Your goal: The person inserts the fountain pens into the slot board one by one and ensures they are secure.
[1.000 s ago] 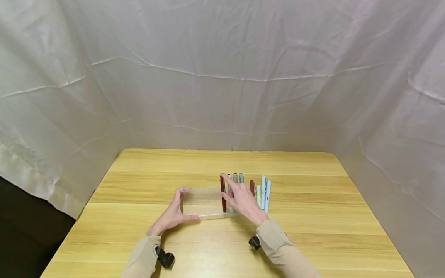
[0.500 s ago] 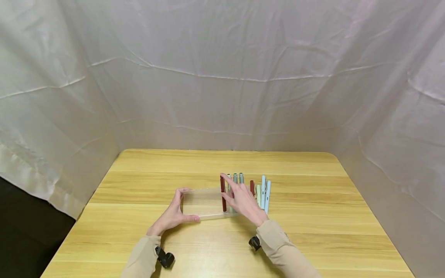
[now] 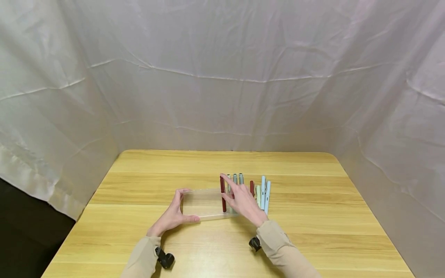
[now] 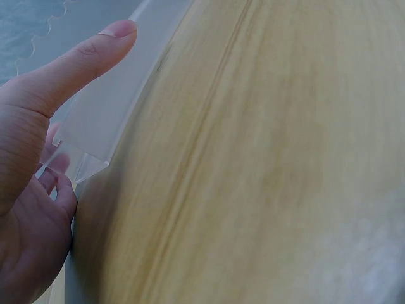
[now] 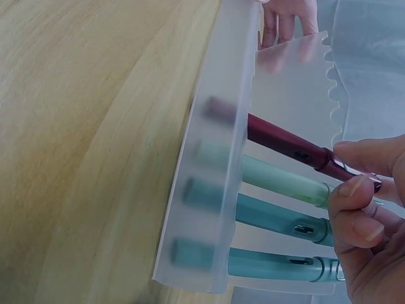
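A frosted clear plastic pen holder (image 3: 203,202) with a scalloped back edge lies on the table. My left hand (image 3: 170,214) grips its left end, the thumb (image 4: 104,54) along the front wall and the fingers at the back. In the holder, a dark red fountain pen (image 5: 285,142) lies leftmost, its lower end behind the front wall. My right hand (image 3: 245,202) pinches this pen near its upper end. Beside it rest a pale green pen (image 5: 288,180) and two teal pens, one the nearer teal pen (image 5: 275,263); the hand partly covers their upper ends.
Right of the holder, loose pens lie on the wooden table (image 3: 313,216): a dark red one (image 3: 252,186), a pale green one (image 3: 258,193) and two light blue ones, among them the outer light blue pen (image 3: 267,195). Pale curtains (image 3: 222,108) surround the table's back and sides.
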Tool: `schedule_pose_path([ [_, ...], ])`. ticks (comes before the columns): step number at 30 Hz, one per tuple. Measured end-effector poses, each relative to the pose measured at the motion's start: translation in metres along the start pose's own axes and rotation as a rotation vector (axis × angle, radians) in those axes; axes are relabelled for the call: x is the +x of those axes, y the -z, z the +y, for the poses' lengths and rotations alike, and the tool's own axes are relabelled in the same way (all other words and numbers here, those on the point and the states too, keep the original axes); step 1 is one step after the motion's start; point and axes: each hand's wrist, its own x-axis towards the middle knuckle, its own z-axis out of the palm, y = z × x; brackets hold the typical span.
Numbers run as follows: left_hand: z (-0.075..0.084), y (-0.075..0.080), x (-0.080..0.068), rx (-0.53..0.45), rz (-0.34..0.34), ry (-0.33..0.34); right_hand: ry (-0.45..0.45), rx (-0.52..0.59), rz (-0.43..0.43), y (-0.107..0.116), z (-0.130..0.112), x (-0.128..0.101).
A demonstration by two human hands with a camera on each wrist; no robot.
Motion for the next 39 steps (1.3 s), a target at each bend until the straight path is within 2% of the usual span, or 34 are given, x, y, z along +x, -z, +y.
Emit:
schedule_pose_path([
  [9,0.001,0.000,0.000,-0.001,-0.005,0.007,-0.003,0.011,0.002,-0.002,0.002,-0.002],
  [19,0.000,-0.001,0.001,0.013,-0.001,0.016,0.013,0.091,0.068,0.000,0.004,-0.010],
  [25,0.001,-0.001,0.001,0.022,-0.003,0.027,-0.025,0.234,0.126,0.004,0.013,-0.020],
  [31,0.001,-0.001,0.000,0.025,0.002,0.022,-0.053,0.365,0.240,0.006,0.030,-0.032],
  [34,0.001,-0.001,0.000,0.018,0.006,0.016,-0.097,0.429,0.296,0.008,0.039,-0.038],
  [39,-0.001,-0.002,0.000,0.019,0.016,0.005,-0.229,0.547,0.382,0.015,0.051,-0.045],
])
